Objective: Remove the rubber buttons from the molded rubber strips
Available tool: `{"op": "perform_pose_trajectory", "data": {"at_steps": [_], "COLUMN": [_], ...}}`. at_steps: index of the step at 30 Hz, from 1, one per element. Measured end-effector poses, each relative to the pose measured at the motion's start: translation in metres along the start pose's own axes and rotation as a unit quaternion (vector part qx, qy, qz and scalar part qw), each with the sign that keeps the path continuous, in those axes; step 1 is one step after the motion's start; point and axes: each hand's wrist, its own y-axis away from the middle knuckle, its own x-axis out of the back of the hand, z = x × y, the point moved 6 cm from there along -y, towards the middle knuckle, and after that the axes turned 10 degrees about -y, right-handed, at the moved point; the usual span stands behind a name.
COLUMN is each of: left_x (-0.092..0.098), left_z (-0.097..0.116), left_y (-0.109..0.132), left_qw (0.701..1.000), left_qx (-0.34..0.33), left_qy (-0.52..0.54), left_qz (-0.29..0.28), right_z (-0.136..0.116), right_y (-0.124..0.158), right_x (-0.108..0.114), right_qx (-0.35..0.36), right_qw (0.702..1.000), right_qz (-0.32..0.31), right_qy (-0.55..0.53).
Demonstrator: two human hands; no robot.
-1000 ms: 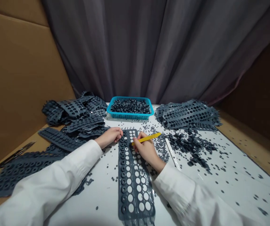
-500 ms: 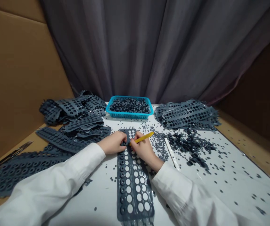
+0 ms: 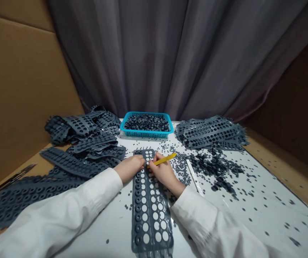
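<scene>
A long dark grey rubber sheet (image 3: 150, 211) lies lengthwise on the white table in front of me. White round openings run down most of its rows, and the left row still carries dark rings. Wrapped round a thin yellow stick-like tool (image 3: 166, 159), my right hand (image 3: 164, 173) rests over the sheet's far part, the tool's lower tip at the sheet. My left hand (image 3: 131, 167) lies on the sheet's left edge beside that tip, fingers curled down and closed. What they pinch, if anything, is hidden.
A blue basket (image 3: 147, 134) full of small dark parts stands at the back. Similar sheets (image 3: 70, 157) pile up at left, near black tweezers (image 3: 14, 178). Punched sheets (image 3: 210, 132) lie at back right, with loose dark bits (image 3: 218, 168) and a white strip (image 3: 194, 176) nearer.
My left hand has turned a little, its fingers now lower and further over on the sheet. The yellow tool stays in my right hand, barely moved. The whole view has shifted slightly.
</scene>
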Motion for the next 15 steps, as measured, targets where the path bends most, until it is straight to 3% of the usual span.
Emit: {"op": "perform_pose_trajectory", "data": {"at_steps": [5, 7, 15], "left_x": [0.022, 0.026, 0.0], "left_z": [-0.045, -0.057, -0.055], "left_y": [-0.001, -0.001, -0.011], "left_qw": [0.982, 0.97, 0.949], "left_qx": [0.095, 0.123, 0.165], "left_qy": [0.114, 0.154, 0.255], "left_qz": [0.117, 0.14, 0.086], "right_z": [0.0, 0.0, -0.001], "right_y": [0.001, 0.001, -0.01], "right_x": [-0.001, 0.0, 0.001], "right_qx": [-0.013, -0.02, -0.012], "right_qw": [1.0, 1.0, 1.0], "right_qz": [-0.006, -0.007, 0.002], "right_qy": [-0.011, -0.014, -0.029]}}
